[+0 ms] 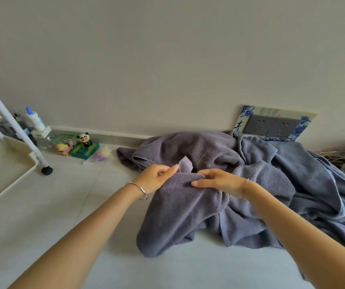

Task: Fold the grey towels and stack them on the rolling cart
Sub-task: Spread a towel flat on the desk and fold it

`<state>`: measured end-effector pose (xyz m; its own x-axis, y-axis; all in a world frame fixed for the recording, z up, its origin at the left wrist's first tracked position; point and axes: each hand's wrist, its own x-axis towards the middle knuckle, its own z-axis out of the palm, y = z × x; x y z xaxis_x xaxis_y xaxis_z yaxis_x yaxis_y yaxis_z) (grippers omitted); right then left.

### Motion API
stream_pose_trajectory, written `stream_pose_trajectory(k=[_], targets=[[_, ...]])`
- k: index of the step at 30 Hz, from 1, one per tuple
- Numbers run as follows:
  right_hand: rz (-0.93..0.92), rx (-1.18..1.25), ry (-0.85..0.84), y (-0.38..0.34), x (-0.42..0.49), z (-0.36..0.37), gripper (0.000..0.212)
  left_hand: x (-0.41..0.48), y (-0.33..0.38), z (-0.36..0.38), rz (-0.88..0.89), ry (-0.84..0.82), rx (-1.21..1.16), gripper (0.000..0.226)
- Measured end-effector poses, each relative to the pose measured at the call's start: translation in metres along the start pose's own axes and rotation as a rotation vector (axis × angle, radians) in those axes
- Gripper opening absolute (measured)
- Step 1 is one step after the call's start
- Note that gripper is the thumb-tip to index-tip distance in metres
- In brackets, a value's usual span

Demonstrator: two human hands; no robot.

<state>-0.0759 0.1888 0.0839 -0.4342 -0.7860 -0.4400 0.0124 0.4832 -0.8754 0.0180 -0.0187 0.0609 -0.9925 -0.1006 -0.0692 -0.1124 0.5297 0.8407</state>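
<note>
Several crumpled grey towels lie in a heap on the pale floor against the wall, spreading to the right. The front towel is raised off the floor by both hands. My left hand pinches its corner, which sticks up between thumb and fingers. My right hand grips a fold of the same towel just to the right, thumb on top. The white rolling cart stands at the far left, its tray rim and one black wheel in view.
Small toys, a green box and a bottle with a blue cap sit by the wall next to the cart. A wall socket panel with a blue-patterned frame is behind the towels. Cables and a dark object lie at the far right.
</note>
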Motion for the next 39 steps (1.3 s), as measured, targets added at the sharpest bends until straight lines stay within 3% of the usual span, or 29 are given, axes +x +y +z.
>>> stream_pose_trajectory(k=[5,9,13,17,20,22,25,28,31,34,36,39], targets=[[-0.135,0.172,-0.008,-0.071,-0.066,-0.038,0.059,-0.006,0.079,-0.049,0.063,-0.022,0.016,0.054],[-0.219,0.092,0.021,-0.112,-0.114,-0.056,0.079,-0.016,0.128,-0.087,0.126,-0.087,0.031,0.082],[-0.194,-0.160,-0.023,-0.149,-0.131,-0.026,0.047,-0.030,0.171,-0.090,0.264,-0.030,0.028,0.050],[-0.259,-0.255,0.009,-0.172,-0.132,-0.002,0.024,-0.044,0.185,-0.096,0.228,-0.066,-0.027,0.054],[-0.364,-0.180,0.006,-0.180,-0.139,-0.009,0.043,-0.062,0.181,-0.114,0.123,-0.244,0.090,0.065],[-0.442,-0.098,-0.004,-0.184,-0.145,-0.020,0.056,-0.075,0.178,-0.127,0.070,-0.342,0.147,0.056],[-0.593,0.071,-0.022,-0.194,-0.154,-0.030,0.059,-0.093,0.173,-0.151,0.072,-0.404,0.086,0.061],[-0.664,0.138,-0.141,-0.205,-0.149,-0.028,0.050,-0.108,0.162,-0.178,0.075,-0.382,-0.078,0.063],[-0.514,0.045,-0.136,-0.201,-0.107,-0.016,0.055,-0.117,0.137,-0.194,-0.105,-0.301,-0.084,0.044],[-0.253,-0.090,-0.047,-0.168,-0.041,0.005,0.055,-0.106,0.075,-0.194,-0.282,-0.099,0.197,0.036],[-0.104,-0.212,0.060,-0.131,0.006,0.021,0.047,-0.088,0.019,-0.184,-0.272,0.068,0.365,0.046],[0.058,-0.437,0.204,-0.066,0.067,0.032,0.038,-0.070,-0.045,-0.154,-0.213,0.224,0.264,0.014]])
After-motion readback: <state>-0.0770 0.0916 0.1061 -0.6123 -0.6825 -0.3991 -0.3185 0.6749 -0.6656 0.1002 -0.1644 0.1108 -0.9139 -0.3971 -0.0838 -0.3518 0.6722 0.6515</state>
